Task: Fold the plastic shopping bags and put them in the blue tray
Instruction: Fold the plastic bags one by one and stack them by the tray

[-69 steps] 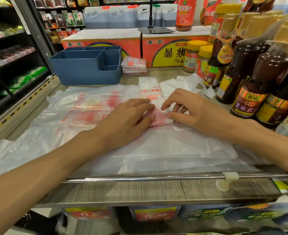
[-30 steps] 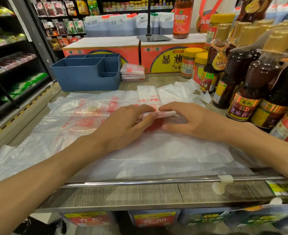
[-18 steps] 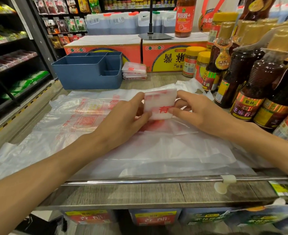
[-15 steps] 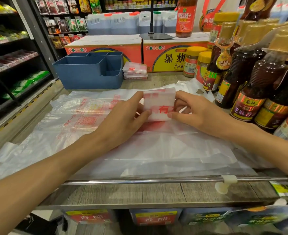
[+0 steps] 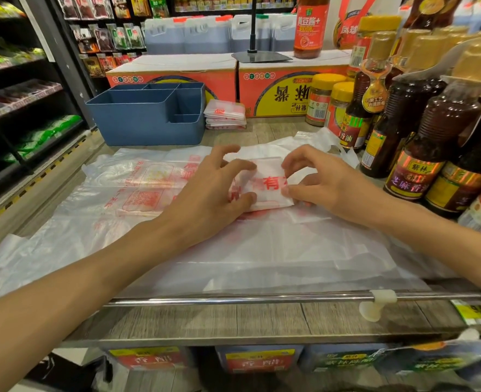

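Observation:
A folded white bag with red print [image 5: 267, 184] sits between my two hands over a pile of flat plastic bags [image 5: 148, 210] on the wooden shelf. My left hand [image 5: 214, 190] grips its left edge, thumb below and curled fingers above. My right hand [image 5: 315, 182] pinches its right edge between thumb and fingertips. The blue tray [image 5: 146, 117], with several compartments, stands at the back left. A stack of folded bags [image 5: 225, 114] lies right beside the tray, on its right.
Dark sauce bottles [image 5: 420, 131] crowd the right side, close to my right forearm. Yellow-lidded jars [image 5: 324, 100] and orange cartons [image 5: 273, 89] line the back. A metal rail [image 5: 262, 297] runs along the shelf's front edge. Dark store shelving [image 5: 21, 108] stands at the left.
The long folded strip was folded up into a small packet and lifted off the pile; both hands now hold it by its edges, slightly lower and flatter than half a second ago.

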